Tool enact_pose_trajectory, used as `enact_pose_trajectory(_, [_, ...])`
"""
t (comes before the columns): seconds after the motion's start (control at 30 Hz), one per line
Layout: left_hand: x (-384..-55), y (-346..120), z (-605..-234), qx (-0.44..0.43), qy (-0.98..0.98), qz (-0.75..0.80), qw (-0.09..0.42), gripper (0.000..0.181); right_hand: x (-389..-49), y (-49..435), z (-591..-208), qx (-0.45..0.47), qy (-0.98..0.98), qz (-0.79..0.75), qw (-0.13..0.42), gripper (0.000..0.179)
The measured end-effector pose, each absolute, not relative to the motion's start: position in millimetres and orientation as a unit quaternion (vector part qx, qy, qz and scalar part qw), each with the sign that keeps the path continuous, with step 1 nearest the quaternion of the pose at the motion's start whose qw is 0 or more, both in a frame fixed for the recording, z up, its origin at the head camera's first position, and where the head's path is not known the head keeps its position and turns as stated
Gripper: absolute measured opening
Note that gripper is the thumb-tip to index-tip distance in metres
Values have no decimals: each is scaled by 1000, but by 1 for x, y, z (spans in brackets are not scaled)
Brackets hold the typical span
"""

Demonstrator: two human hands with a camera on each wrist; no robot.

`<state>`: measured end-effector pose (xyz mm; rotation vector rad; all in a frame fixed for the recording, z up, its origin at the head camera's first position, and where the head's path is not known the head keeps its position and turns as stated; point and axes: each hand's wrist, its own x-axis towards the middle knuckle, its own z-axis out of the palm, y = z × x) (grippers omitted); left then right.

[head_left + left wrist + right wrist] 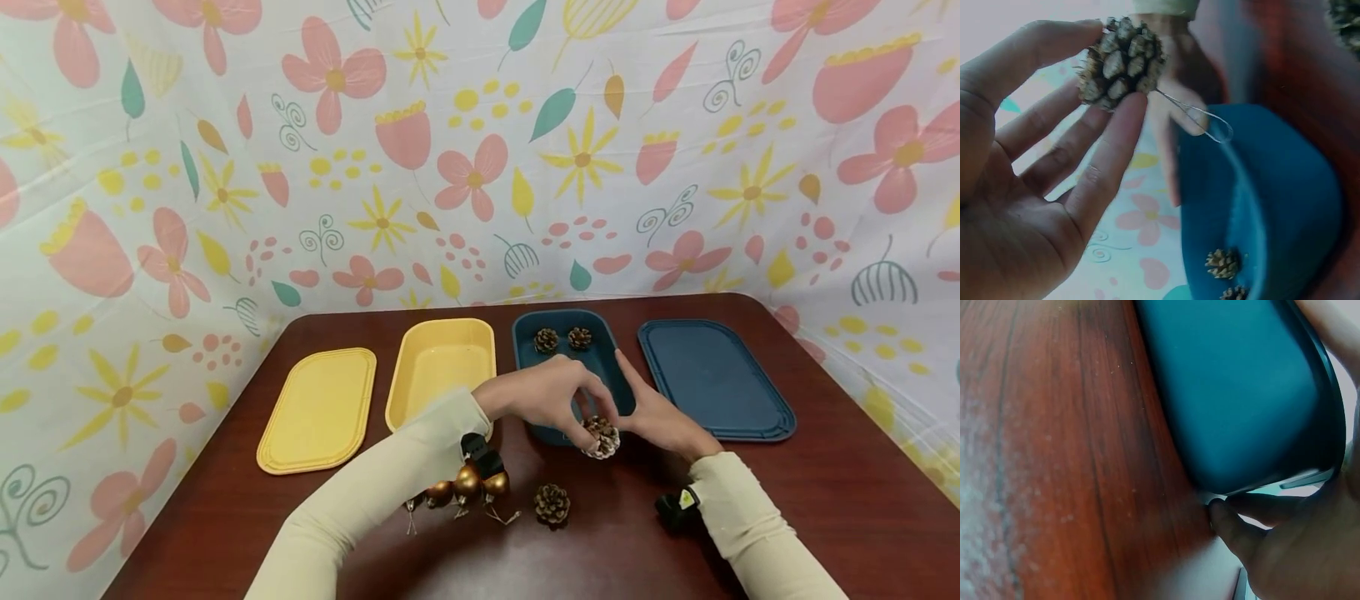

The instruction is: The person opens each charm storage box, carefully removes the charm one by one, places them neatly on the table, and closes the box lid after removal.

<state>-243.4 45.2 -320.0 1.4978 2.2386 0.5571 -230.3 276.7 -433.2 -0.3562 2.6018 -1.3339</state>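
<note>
L hand [551, 396] pinches a cone [1121, 65] btwn thumb & fingers, held up nr the near R corner of the blue bin [600, 360]; thin string loop [1177, 100] sticks out of it. R hand [658, 417] grips nothing: fingers fairly straight, set against bin's R side. 2 cones [546, 340] sit inside bin, far end. Loose cone [552, 505] on table [637, 542], nr side. Gold balls [467, 483] w/ strings lie L of it, partly hidden by L sleeve [397, 475]. Yellow bin [442, 367] & yellow lid [321, 408] to L, blue lid [712, 375] to R. Floral cloth [480, 250] behind.
</note>
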Motion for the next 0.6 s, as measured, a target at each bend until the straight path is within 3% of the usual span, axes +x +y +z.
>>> enact_pose_trajectory(0.6, [-220, 48, -371, 599, 787, 87, 122, 29, -228, 275, -432, -102, 891, -432, 92, 119])
